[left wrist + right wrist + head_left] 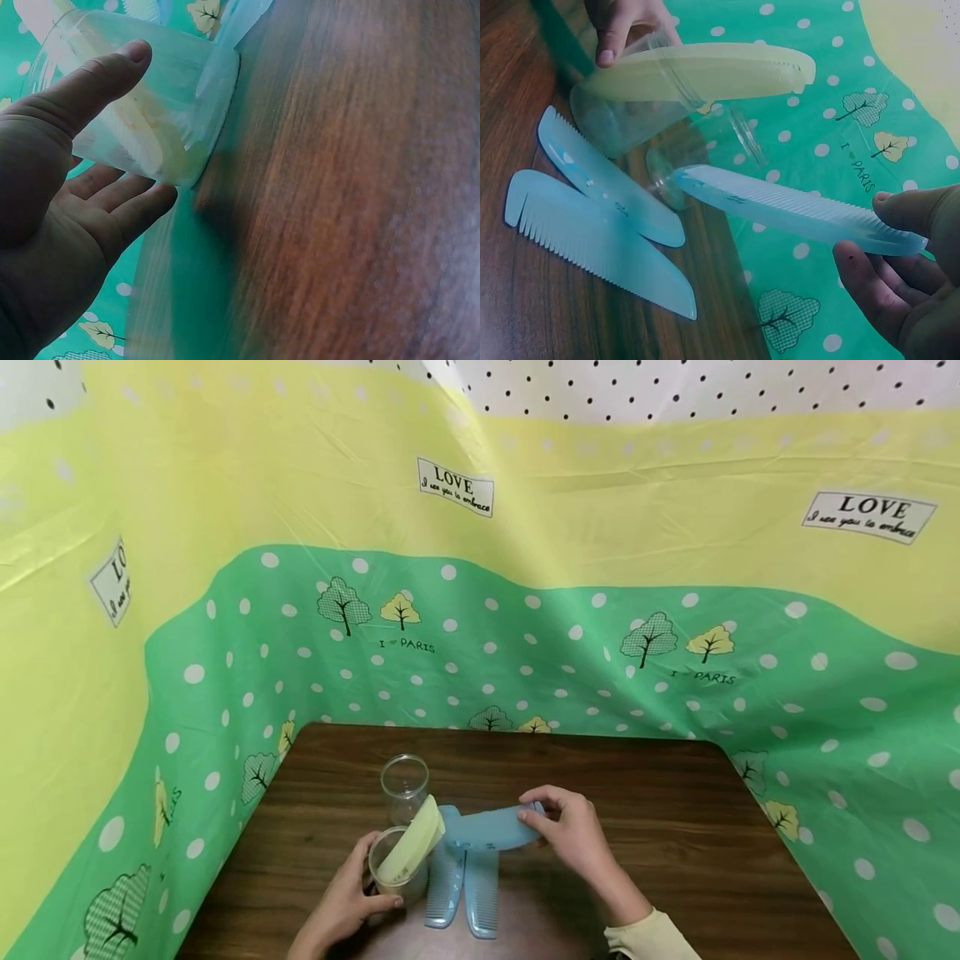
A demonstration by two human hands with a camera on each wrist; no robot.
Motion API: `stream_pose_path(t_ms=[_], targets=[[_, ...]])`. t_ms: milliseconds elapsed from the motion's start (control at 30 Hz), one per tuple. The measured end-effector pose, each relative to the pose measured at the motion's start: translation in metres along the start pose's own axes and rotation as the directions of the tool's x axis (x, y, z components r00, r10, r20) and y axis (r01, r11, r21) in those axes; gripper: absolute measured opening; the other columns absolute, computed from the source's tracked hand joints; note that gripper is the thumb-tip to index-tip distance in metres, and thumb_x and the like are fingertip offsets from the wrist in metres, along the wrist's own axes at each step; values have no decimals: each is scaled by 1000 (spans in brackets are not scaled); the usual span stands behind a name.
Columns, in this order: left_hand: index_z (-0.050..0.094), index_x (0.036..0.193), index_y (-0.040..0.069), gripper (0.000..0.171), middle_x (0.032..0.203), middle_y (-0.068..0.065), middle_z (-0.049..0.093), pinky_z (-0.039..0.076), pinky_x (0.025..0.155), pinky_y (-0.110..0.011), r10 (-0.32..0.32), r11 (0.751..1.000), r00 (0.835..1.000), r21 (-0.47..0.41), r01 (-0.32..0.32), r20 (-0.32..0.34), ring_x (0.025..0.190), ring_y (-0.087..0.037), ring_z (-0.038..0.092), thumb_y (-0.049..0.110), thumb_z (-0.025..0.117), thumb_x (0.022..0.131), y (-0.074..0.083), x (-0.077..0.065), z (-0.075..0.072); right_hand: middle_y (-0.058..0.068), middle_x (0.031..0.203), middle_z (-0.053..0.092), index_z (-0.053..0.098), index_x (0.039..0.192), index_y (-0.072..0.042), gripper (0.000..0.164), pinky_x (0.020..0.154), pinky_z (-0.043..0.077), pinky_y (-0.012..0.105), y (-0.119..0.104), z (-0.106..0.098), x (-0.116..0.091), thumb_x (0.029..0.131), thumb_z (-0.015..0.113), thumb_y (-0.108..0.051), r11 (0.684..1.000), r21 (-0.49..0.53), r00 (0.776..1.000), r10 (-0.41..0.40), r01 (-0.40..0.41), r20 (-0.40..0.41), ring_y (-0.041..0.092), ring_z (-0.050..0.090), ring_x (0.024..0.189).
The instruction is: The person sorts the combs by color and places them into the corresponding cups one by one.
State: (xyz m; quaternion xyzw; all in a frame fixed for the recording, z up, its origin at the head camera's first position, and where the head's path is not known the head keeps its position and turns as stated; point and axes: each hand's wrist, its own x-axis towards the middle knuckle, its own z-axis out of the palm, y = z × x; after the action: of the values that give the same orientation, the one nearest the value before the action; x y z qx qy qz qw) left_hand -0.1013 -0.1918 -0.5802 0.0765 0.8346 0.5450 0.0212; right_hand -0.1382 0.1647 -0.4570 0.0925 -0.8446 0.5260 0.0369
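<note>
My left hand (pixel 348 889) holds a clear plastic jar (pixel 180 75), thumb on one side and fingers on the other. Pale yellow combs (pixel 412 843) lean in that jar, close together, their upper ends sticking out past the rim. Between thumb and fingers my right hand (pixel 573 831) pinches one end of a blue comb (pixel 795 210). This comb is raised over the table, its far end pointing toward the jars. Two more blue combs, one on the left (pixel 446 885) and one on the right (pixel 482 893), lie on the table below it, close together.
A second clear jar (pixel 405 777) stands just behind the held one. The dark wood-grain table (pixel 675 860) is bordered at the back and sides by a green and yellow printed cloth (pixel 570 660).
</note>
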Motion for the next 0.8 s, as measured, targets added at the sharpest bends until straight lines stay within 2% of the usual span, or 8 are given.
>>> stream_pose_path(t_ms=[100,300,400,533,633,800], targets=[[39,150,7,103,144,-13,54,41,104,-17,-9,1000,1000,-2,9,3,130,-29,51,17,97,66,1,0,0,8,91,75,76,102,-10,14,54,61,41,-4,1,2,89,81,-13,1000,7,1000,-12,12,-3,14,67,67],[38,150,8,102,144,-14,54,45,108,-25,-7,1000,1000,-20,8,11,131,-30,51,16,97,67,-1,0,0,10,90,74,76,102,-9,15,56,62,42,-9,2,4,89,81,-12,999,45,1000,-18,19,-5,17,69,68],[39,150,9,101,144,-14,54,45,108,-23,1,1000,1000,-29,0,20,131,-30,51,17,96,67,-2,0,0,11,90,74,76,103,-7,16,57,62,43,-13,3,4,89,81,-12,998,67,1000,-20,20,-1,18,69,67],[40,149,11,99,144,-13,54,43,104,-19,8,999,1000,-35,-7,27,131,-30,51,18,96,68,-4,0,-1,12,89,73,76,104,-7,17,55,62,39,-16,3,5,89,80,-12,996,85,1000,-25,26,-4,20,69,63],[41,149,12,99,144,-12,54,43,105,-21,10,999,1000,-37,-9,27,131,-30,51,18,96,68,-4,0,-1,11,88,73,76,104,-8,16,54,61,34,-18,4,8,89,80,-11,996,86,999,-36,38,-17,20,69,62],[41,149,14,99,144,-10,55,44,107,-25,6,1000,1000,-25,-5,21,132,-28,51,19,97,67,-3,1,-2,10,85,71,77,104,-8,15,54,62,38,-22,5,15,89,80,-10,996,73,998,-56,59,-37,18,68,61]])
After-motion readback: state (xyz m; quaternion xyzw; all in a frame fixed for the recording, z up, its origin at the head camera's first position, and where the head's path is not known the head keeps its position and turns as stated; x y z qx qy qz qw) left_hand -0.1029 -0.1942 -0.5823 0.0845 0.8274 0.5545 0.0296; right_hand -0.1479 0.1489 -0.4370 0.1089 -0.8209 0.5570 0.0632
